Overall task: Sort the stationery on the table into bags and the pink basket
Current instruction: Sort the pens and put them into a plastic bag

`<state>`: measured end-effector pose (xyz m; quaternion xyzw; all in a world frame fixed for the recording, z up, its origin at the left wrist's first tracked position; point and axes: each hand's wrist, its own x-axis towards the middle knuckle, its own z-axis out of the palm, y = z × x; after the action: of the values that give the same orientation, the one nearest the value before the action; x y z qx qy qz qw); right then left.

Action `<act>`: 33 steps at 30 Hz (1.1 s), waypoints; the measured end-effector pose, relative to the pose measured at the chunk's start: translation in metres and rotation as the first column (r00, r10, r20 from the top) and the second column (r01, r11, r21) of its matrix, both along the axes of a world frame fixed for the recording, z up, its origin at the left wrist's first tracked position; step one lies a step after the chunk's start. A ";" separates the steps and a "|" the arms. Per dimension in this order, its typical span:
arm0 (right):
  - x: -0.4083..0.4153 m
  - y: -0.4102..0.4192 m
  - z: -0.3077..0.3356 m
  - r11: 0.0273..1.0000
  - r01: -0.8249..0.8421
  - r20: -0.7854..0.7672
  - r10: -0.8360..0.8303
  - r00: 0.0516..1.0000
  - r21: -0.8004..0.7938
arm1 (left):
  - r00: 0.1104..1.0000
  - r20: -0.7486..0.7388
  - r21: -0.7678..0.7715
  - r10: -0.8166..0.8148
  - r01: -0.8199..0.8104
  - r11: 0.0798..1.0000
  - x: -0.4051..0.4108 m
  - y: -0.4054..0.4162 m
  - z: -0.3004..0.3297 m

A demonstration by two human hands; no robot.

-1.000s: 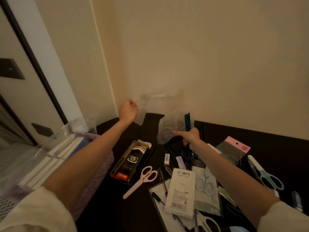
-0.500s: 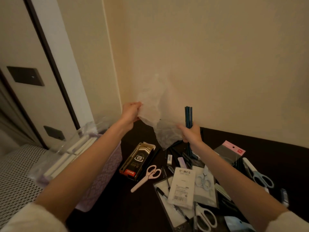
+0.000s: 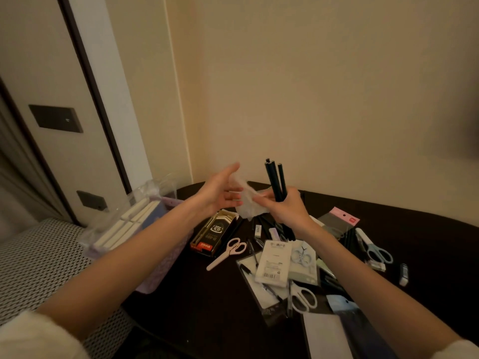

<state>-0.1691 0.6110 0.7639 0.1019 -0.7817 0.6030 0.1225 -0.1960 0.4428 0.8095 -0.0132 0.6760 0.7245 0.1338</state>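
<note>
Both hands meet above the far middle of the worktop (image 3: pixel 212 320). Left hand (image 3: pixel 220 194) is spread, fingers straight, touching a crumpled clear bag (image 3: pixel 247 203). Right hand (image 3: pixel 283 207) grips a bundle of dark pens (image 3: pixel 276 181) upright and also pinches the bag. Nearer lie white scissors (image 3: pixel 302 297), a white barcode-labelled packet (image 3: pixel 274 264) and pink scissors (image 3: pixel 229 251). Left, the pink basket (image 3: pixel 160 270) overhangs the worktop's rounded edge, holding bagged white sticks (image 3: pixel 124 226). A black-and-gold box (image 3: pixel 215 233) reads "0.5 mm". Bare dark worktop stays open at near centre. Blue scissors (image 3: pixel 375 251) lie right.
</note>
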 end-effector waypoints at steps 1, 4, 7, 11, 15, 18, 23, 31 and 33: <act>0.004 0.000 0.001 1.000 0.001 -0.003 -0.001 1.000 -0.022 | 0.998 -0.037 -0.097 -0.043 0.040 0.994 0.009 -0.001 0.004; 0.015 -0.003 0.005 0.997 -0.015 0.031 0.018 0.999 -0.077 | 0.978 -0.160 -0.360 -0.130 0.065 0.931 0.031 0.000 0.009; 0.024 -0.004 0.004 0.986 -0.043 0.084 0.057 0.995 -0.162 | 0.960 -0.237 -0.393 -0.152 0.048 0.918 0.044 -0.002 0.006; 0.031 -0.009 0.000 0.928 -0.094 0.155 0.159 0.975 -0.361 | 0.936 -0.338 -0.340 -0.103 -0.019 0.940 0.060 -0.006 0.008; 0.033 -0.017 0.005 0.853 -0.131 0.248 0.288 0.925 -0.505 | 0.886 -0.463 -0.429 0.002 -0.226 0.874 0.073 -0.005 0.017; 0.035 -0.021 0.008 0.848 -0.154 0.339 0.361 0.869 -0.508 | 0.847 -0.531 -0.505 -0.021 -0.296 0.811 0.079 -0.006 0.027; 0.039 -0.016 -0.008 0.855 -0.110 0.558 0.422 0.715 -0.506 | 0.813 -0.562 -0.655 -0.153 -0.325 0.682 0.076 -0.009 0.020; 0.053 0.009 -0.021 0.606 0.343 0.380 -0.072 0.922 -0.718 | 0.885 -0.392 -0.759 -0.250 -0.158 0.631 0.054 0.010 -0.028; 0.055 0.020 -0.008 0.456 0.319 0.346 -0.026 0.938 -0.831 | 0.891 -0.372 -0.745 -0.261 -0.118 0.657 0.052 0.017 -0.035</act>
<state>-0.1139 0.6309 0.7556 -0.1433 -0.3773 0.9089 0.1049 -0.1443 0.4595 0.7743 0.1274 0.9254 0.3568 -0.0138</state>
